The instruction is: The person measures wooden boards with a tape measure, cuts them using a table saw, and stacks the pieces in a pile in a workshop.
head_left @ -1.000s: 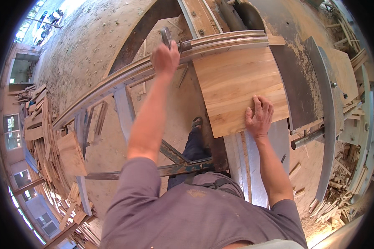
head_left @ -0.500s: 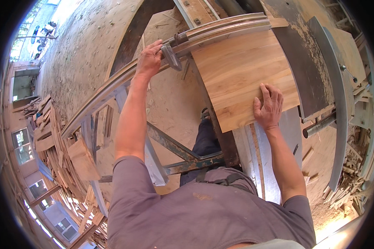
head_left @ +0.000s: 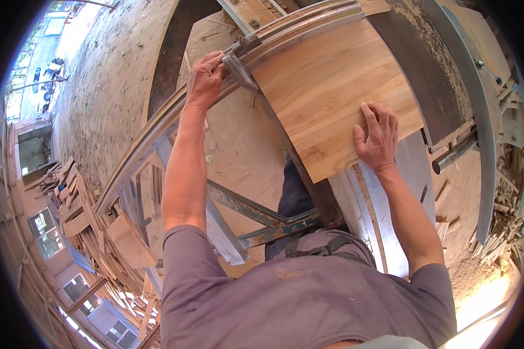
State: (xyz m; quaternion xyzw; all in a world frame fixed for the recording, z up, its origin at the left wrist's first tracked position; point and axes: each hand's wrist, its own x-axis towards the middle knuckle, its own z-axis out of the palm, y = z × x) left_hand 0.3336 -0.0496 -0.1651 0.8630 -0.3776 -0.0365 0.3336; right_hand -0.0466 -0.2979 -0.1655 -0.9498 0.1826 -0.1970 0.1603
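A wide wooden panel lies flat on the sliding table of a saw, its far edge along a long metal fence. A grey metal stop sits on the fence at the panel's far left corner. My left hand is closed on the left side of this stop; its fingertips are partly hidden. Between stop and panel hardly any gap shows; I cannot tell whether they touch. My right hand rests on the panel's near right part, fingers stretched out over the wood.
A dark saw table adjoins the panel's right side, with a long grey rail beyond. Below the fence stands a metal frame. Wood offcuts are heaped at left, and more scraps lie at right.
My left hand and the stop have come right along the fence, up to the panel's corner. My right hand stays on the panel. The whole view has shifted slightly.
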